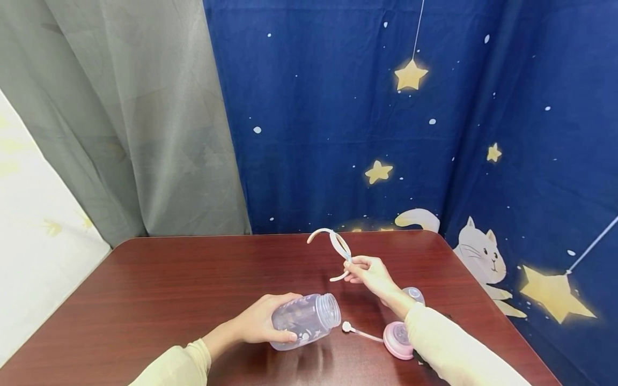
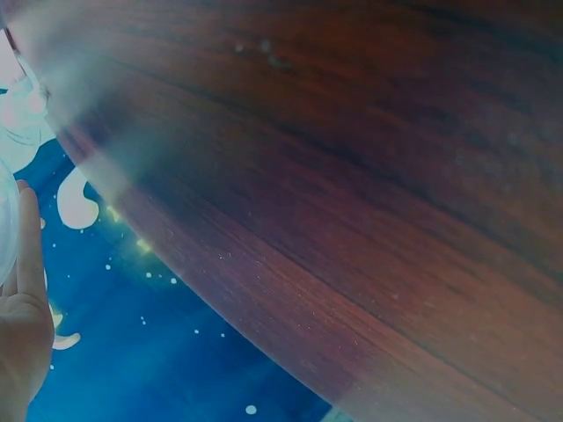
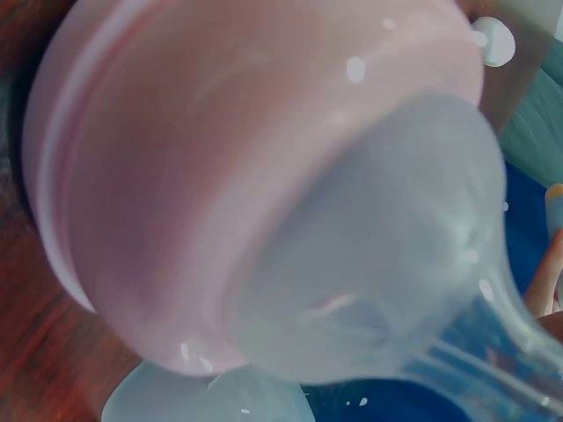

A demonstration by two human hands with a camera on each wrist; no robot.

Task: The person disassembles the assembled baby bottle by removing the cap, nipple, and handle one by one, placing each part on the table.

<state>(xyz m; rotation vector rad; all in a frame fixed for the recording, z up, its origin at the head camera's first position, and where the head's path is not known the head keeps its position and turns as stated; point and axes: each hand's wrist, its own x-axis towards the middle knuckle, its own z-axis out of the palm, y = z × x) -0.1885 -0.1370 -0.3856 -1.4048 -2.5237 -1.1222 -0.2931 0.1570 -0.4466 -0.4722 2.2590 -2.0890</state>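
Note:
My left hand [image 1: 260,320] grips a clear baby bottle [image 1: 305,321] round its body. The bottle leans on its side over the table, its uncapped threaded mouth toward the right. Only part of that hand [image 2: 25,330] and a sliver of the bottle [image 2: 7,220] show in the left wrist view. Farther back, my right hand [image 1: 372,276] pinches a pale curved bottle handle [image 1: 336,247] between thumb and fingers, raised above the table. Below the right forearm sits a pink bottle collar [image 1: 397,348] with a clear teat [image 3: 378,255], large in the right wrist view.
A thin straw with a white weighted end [image 1: 346,326] runs left from the collar across the dark red table [image 1: 193,284]. Behind the right wrist stands a clear domed cap [image 1: 414,294], partly hidden. Curtains [image 1: 338,118] hang beyond the table's far edge.

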